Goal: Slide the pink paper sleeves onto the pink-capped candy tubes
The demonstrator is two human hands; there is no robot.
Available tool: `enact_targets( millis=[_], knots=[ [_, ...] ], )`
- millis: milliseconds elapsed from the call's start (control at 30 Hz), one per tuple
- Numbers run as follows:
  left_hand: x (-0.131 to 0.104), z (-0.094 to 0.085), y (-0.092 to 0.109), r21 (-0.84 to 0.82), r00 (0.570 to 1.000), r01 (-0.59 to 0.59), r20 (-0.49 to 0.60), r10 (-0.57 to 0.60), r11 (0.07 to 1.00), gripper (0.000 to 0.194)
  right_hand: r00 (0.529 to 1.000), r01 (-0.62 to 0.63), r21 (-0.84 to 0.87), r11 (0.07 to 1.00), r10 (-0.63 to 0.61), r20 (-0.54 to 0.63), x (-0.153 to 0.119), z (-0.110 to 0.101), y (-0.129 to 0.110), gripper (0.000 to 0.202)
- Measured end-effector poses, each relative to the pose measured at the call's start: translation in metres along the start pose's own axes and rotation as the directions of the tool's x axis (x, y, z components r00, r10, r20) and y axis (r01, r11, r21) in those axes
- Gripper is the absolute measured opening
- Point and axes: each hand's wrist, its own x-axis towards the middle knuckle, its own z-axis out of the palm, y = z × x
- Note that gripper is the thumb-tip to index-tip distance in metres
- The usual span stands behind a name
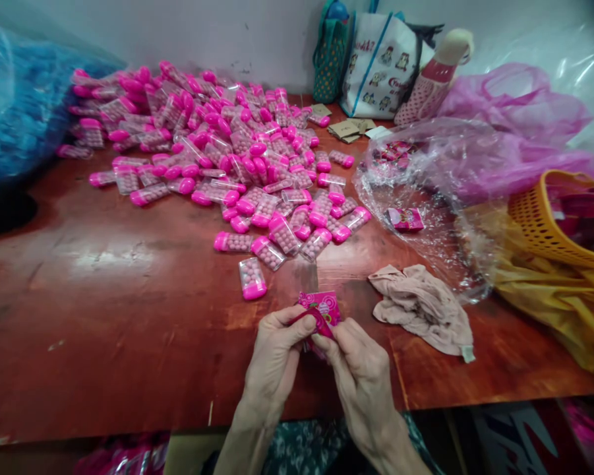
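Observation:
My left hand [275, 353] and my right hand [358, 363] meet near the table's front edge, both closed on pink printed packaging sleeves [321, 305]. Thumbs and fingertips pinch a darker pink piece in front, while a patterned pink piece shows behind it. How many pieces are in my fingers I cannot tell. Just beyond my hands lies a clear candy container [252, 278] with a pink cap and pink balls inside. Behind it spreads a large heap of the same candy containers [237, 152].
A blue plastic bag [24, 112] bulges at the left. To the right lie a beige cloth [420, 307], clear plastic wrap [445, 244] around a pink printed bundle [405, 219], and a yellow basket [538, 221] of pink packaging. A white tote bag [378, 66] stands against the wall.

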Motion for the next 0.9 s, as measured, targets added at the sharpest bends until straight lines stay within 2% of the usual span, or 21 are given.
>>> enact_targets(
  millis=[67,167,233,267,367,467,567,633,733,833,900],
  knots=[
    [-0.001,0.002,0.0,-0.022,0.999,-0.004,-0.04,0.003,1.0,0.01,1.0,0.001,0.028,1.0,-0.002,0.02,0.0,-0.001,-0.001,0.025],
    [-0.004,0.005,0.002,-0.003,0.997,-0.071,-0.038,0.071,0.997,0.012,0.995,-0.07,0.123,0.99,0.06,0.081,0.002,-0.005,-0.002,0.026],
    [-0.004,0.006,0.005,0.021,0.991,-0.131,-0.028,0.131,0.991,0.01,0.986,-0.155,0.19,0.969,0.139,0.095,0.003,-0.008,0.0,0.015],
    [-0.003,0.006,0.006,0.027,0.988,-0.153,-0.029,0.153,0.988,0.01,0.979,-0.199,0.222,0.955,0.186,0.079,0.003,-0.008,0.001,0.008],
    [-0.001,0.004,0.009,0.028,0.981,-0.187,-0.049,0.189,0.982,0.011,0.956,-0.274,0.314,0.909,0.293,-0.016,0.002,-0.003,0.005,0.021],
    [0.001,0.002,0.009,0.041,0.971,-0.214,-0.1,0.217,0.976,0.011,0.976,-0.17,0.287,0.943,0.2,-0.082,0.002,0.002,0.007,0.007],
    [-0.001,-0.001,0.008,0.075,0.964,-0.22,-0.138,0.229,0.973,0.014,0.993,0.009,0.175,0.985,0.012,-0.114,0.004,0.003,0.008,0.013],
    [-0.003,-0.002,0.008,0.135,0.96,-0.229,-0.13,0.246,0.964,0.018,0.99,0.07,0.139,0.988,-0.052,-0.134,0.006,0.002,0.008,0.015],
    [-0.005,-0.004,0.007,0.297,0.928,-0.311,-0.111,0.356,0.903,0.028,0.991,0.073,0.146,0.987,-0.055,-0.125,0.006,0.001,0.009,0.016],
    [-0.006,-0.006,0.004,0.471,0.841,-0.411,-0.134,0.524,0.78,0.023,0.996,0.023,0.194,0.981,-0.007,-0.083,0.004,0.002,0.009,0.016],
    [-0.006,-0.008,0.002,0.536,0.811,-0.424,-0.135,0.57,0.73,0.021,0.997,-0.012,0.222,0.975,0.028,-0.071,0.004,0.003,0.01,0.017]
  ],
)
